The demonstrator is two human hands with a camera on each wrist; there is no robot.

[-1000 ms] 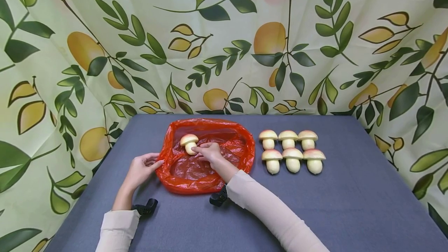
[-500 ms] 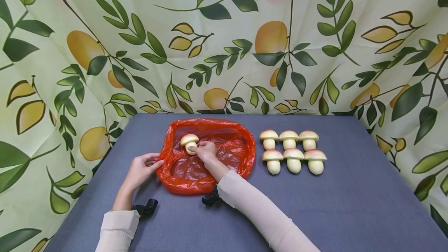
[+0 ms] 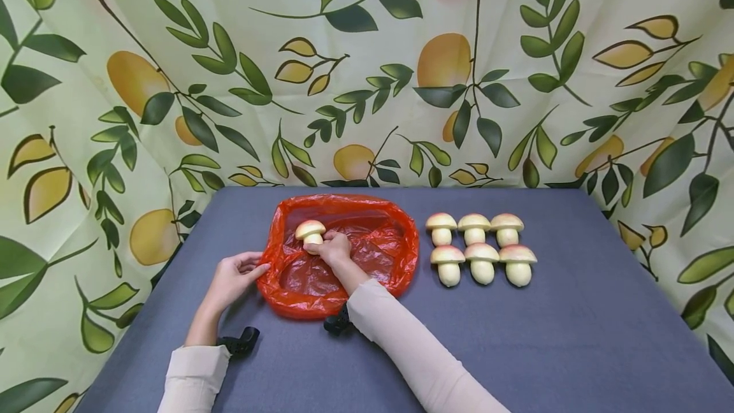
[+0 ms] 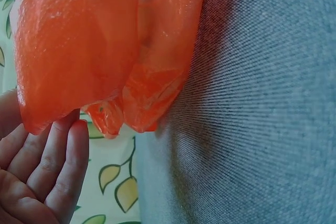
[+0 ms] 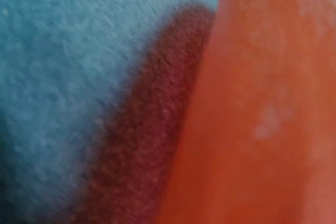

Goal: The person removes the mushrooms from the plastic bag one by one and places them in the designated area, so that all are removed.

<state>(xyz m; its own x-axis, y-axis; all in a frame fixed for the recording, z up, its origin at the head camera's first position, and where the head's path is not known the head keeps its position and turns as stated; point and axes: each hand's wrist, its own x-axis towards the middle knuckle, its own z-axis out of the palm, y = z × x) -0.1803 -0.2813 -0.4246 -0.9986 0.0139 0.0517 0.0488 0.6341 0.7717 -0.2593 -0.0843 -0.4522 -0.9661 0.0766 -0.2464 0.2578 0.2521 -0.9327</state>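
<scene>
A red plastic bag (image 3: 401, 266) lies with its mouth spread wide on the table. My left hand (image 3: 234, 279) pinches the bag's left rim between thumb and fingers; in the left wrist view the fingers (image 4: 50, 163) sit under the red film (image 4: 79, 51). Inside the bag's mouth, my right hand (image 3: 336, 252) grips the pale stem of a toy mushroom (image 3: 310, 228) with a reddish-cream cap, which stands upright near the left side. The right wrist view holds only the bag's outer wall (image 5: 262, 108) and cloth, so the right fingers are hidden there.
Several more toy mushrooms (image 3: 482, 260) lie in two rows right of the bag, caps toward the back. A blue-grey cloth covers the table (image 3: 550, 343). Behind it hangs a leaf-and-fruit patterned curtain (image 3: 367, 94). Each wrist wears a black camera (image 3: 241, 341).
The right hand and forearm have shifted slightly left, and the hand has closed in on the mushroom's stem. The mushroom, the bag and the left hand stay nearly where they were.
</scene>
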